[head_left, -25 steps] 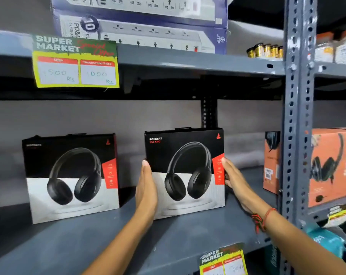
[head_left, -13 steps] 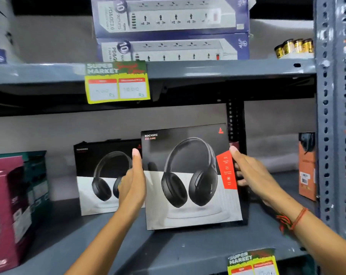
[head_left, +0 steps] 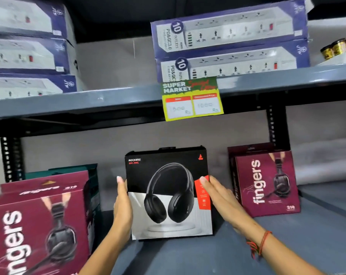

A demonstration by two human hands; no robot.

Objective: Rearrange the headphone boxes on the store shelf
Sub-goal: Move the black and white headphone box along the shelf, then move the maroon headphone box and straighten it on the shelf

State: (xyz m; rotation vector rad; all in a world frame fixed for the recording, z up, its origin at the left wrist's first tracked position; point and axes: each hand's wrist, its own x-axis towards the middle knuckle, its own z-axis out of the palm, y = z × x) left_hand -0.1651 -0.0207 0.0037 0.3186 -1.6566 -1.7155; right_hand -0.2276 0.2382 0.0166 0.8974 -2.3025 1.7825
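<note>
While upright, box (head_left: 168, 193) between hands.

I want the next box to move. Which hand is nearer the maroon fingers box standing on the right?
Right hand, just left of that maroon fingers box; left hand is across the black box.

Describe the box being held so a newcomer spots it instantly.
Look at the lower shelf, under the yellow price tag. The black box stands between the left hand and right hand. Unlike the maroon boxes either side, it is black over white.
</note>
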